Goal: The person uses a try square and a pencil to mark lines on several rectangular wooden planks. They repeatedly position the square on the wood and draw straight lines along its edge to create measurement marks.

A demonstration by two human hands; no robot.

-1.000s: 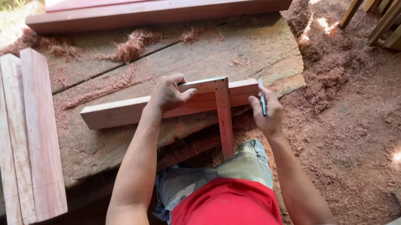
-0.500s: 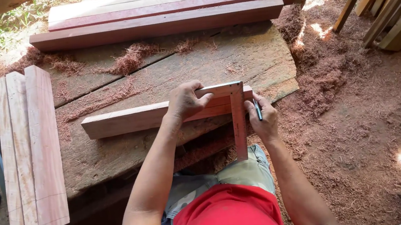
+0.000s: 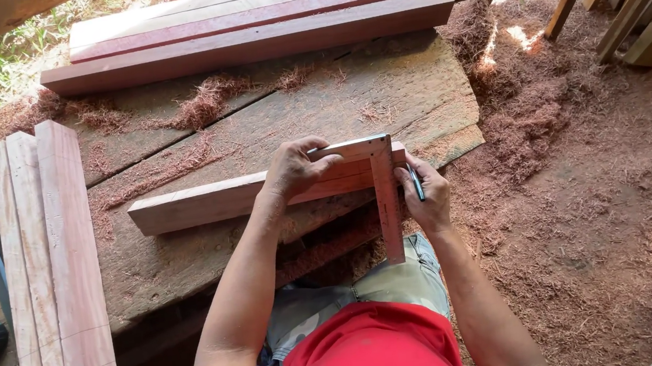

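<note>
Reddish wood strip [image 3: 214, 201] lies across the worn plank desk [image 3: 187, 256], and a wooden square [image 3: 383, 193] now sits at its right end, having slid rightward from nearer the middle a second ago. The left hand [image 3: 296, 168] presses its fingers curled over the square's top arm, pinning it to the strip. The right hand [image 3: 426, 196] pinches a dark pencil [image 3: 416, 182] against the square's hanging blade, so the marking spot looks settled. Three short boards [image 3: 48, 255] lie well apart to the left.
</note>
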